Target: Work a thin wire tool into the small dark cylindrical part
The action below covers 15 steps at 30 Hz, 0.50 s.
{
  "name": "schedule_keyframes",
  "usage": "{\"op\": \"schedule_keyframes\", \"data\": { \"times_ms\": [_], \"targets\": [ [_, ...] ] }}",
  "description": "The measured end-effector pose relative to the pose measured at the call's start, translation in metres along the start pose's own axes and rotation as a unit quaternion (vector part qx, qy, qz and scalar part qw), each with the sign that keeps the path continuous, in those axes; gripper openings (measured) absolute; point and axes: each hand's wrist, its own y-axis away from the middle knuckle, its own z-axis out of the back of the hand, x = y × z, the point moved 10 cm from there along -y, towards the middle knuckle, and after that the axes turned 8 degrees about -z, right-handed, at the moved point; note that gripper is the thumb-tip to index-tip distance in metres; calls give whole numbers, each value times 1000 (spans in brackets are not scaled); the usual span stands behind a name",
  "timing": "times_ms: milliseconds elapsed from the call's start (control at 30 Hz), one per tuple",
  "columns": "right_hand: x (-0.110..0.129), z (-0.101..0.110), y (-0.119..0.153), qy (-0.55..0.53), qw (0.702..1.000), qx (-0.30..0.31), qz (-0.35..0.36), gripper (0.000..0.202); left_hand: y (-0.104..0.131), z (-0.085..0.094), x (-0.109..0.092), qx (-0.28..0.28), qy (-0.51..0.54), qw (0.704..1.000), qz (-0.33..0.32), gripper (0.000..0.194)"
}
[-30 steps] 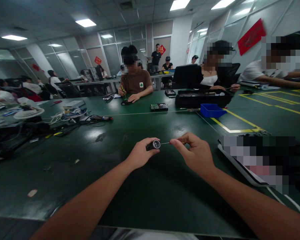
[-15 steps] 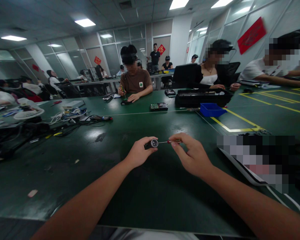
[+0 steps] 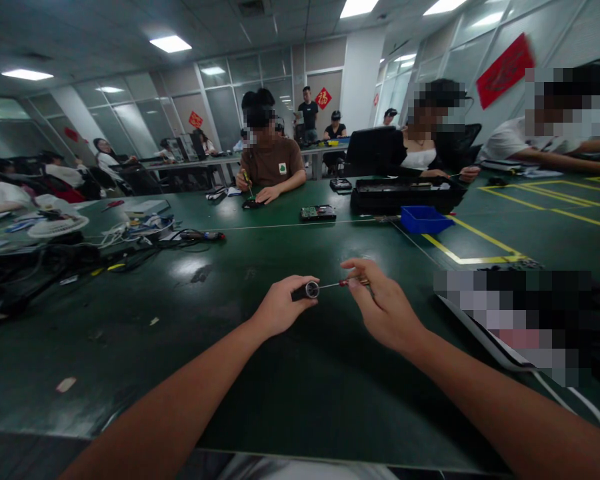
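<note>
Black, short cylindrical part, round open end with pale metallic rim facing the viewer, dark inside; held above the near-middle of the green surface. Screwdriver: thin metal shaft, red collar, orange-brown handle mostly covered; shaft points left to the part's right side, exact contact too small to tell. Left hand clamped on the part, thumb near side, fingers far side. Right hand pinches the handle, index finger extended left. Hands apart, both forearms angled inward from the near corners.
</note>
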Motion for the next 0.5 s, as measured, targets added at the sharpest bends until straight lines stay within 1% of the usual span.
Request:
{"op": "schedule_keyframes", "data": {
  "times_ms": [133, 233, 300, 367, 433, 500],
  "targets": [
    [-4, -1, 0, -3, 1000, 6, -17, 28, -1, -2, -4, 12, -2, 1000, -4, 36],
    [-10, -1, 0, -17, 999, -4, -39, 30, -1, -5, -7, 26, -11, 1000, -7, 35],
    [-16, 1, 0, -70, 995, -24, -63, 29, -1, -5, -8, 25, -19, 1000, -5, 36],
    [-25, 1, -2, -151, 983, -41, -92, 24, 0, -1, -6, 9, -22, 1000, 6, 37],
    [-36, -3, -4, -225, 965, -37, -127, 23, 0, 4, -5, -11, -24, 1000, 12, 39],
    [-51, -9, -7, -296, 938, -37, -174, 24, -1, 8, -8, -19, -33, 999, -1, 40]
  ]
}}
